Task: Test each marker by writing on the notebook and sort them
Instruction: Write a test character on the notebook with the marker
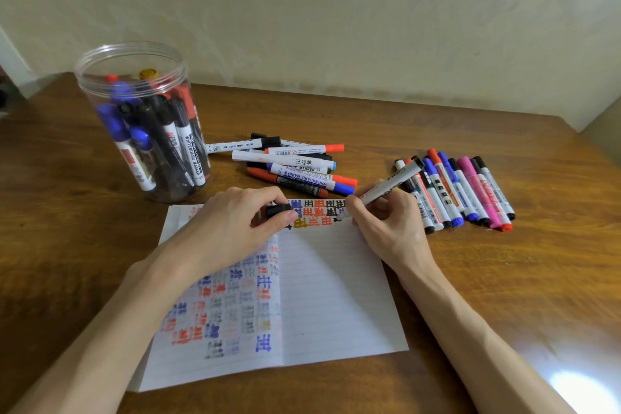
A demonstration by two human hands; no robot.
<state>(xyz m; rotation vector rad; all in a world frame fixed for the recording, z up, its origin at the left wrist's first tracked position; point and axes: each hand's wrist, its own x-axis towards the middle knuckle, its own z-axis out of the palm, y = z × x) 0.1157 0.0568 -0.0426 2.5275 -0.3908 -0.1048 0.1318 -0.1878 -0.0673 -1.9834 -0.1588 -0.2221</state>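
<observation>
An open lined notebook (336, 296) lies on the wooden table, its left page and top edge covered in coloured test marks. My right hand (386, 222) grips a white marker with a black end (389, 185), its tip touching the paper at the top of the right page. My left hand (235, 228) rests on the notebook and pinches a black cap (278, 211). A loose pile of markers (295, 165) lies behind the notebook. A neat row of markers (460, 191) lies to the right.
A clear plastic jar (148, 124) holding several blue, black and red markers stands at the back left. A pale wall runs behind the table (504, 279). Bright light glares on the wood at the front right.
</observation>
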